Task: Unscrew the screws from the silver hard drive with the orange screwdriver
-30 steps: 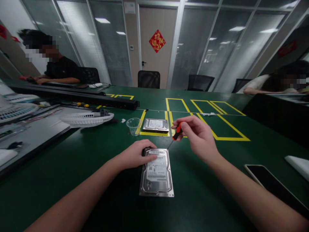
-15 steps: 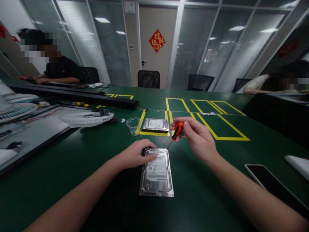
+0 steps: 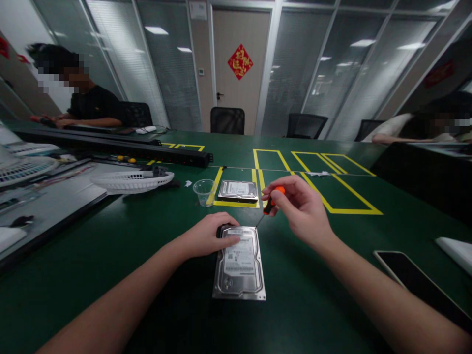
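A silver hard drive [image 3: 241, 275] with a white label lies on the green table in front of me. My left hand [image 3: 216, 233] grips its far left corner, the thumb on top of the label and the fingers around the far edge. In my right hand [image 3: 300, 206] is a screwdriver [image 3: 272, 202] with an orange and black handle, pinched between thumb and fingers. Its thin shaft slants down to the left, and the tip meets the drive's far right corner. Whether a screw sits under the tip is too small to tell.
Beyond my hands, a second hard drive [image 3: 238, 189] lies inside yellow tape, beside a clear plastic cup [image 3: 204, 192]. A phone [image 3: 416, 278] is at the right. White fan grilles [image 3: 132, 182] and a long black bar [image 3: 147, 150] occupy the left. Two people sit across the table.
The screwdriver handle has turned a little in my right fingers, and that hand has shifted slightly. My left hand and the hard drive stay where they were.
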Tool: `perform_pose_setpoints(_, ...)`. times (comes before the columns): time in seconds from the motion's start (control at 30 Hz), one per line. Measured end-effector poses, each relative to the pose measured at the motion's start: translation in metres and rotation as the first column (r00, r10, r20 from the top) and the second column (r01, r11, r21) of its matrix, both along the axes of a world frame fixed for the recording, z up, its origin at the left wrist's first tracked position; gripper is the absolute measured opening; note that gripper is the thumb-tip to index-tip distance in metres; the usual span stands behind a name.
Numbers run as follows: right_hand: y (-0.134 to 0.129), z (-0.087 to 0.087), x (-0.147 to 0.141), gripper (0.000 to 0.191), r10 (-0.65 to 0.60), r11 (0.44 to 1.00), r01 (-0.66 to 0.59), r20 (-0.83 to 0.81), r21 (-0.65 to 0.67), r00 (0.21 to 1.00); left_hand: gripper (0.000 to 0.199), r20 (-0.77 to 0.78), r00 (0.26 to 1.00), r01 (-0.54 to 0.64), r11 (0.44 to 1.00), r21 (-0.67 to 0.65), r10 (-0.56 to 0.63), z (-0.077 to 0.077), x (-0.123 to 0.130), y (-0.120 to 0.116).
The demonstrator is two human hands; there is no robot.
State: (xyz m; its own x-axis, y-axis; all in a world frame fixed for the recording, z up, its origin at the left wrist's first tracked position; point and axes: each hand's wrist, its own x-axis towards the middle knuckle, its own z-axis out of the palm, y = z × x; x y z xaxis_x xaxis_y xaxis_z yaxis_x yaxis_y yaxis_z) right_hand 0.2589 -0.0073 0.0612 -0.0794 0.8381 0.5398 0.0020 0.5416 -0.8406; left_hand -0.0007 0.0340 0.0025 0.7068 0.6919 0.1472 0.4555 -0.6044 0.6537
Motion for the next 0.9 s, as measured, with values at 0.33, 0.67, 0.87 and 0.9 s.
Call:
perform_pose_setpoints(0.33, 0.0022, -0.0026, 0.0053, 0.020, 0.091, 0.995, -0.092, -0.021, -0.026, 0.996, 0.030, 0.006, 1.000, 0.002, 1.000, 0.000, -0.002, -0.0015, 0.0001, 0.0010)
perform_pose_setpoints(0.67, -0.0014, 0.0021, 0.0005, 0.014, -0.016, 1.000, 0.016, 0.003, 0.015, 1.000, 0.030, -0.005, 1.000, -0.007, 1.000, 0.002, 0.007, -0.0009, 0.0003, 0.0007)
perform_pose_setpoints(0.87, 0.0023, -0.0042, 0.0049, 0.021, 0.048, 0.999, -0.048, 0.011, -0.011, 0.999, 0.029, 0.010, 1.000, 0.000, 1.000, 0.001, 0.000, -0.0002, 0.0003, -0.0001)
perform_pose_setpoints(0.9, 0.0027, -0.0045, 0.0052, 0.022, 0.059, 0.998, -0.059, -0.003, -0.021, 0.998, 0.029, 0.012, 1.000, 0.001, 1.000, 0.008, -0.002, -0.0001, 0.0002, -0.0001)
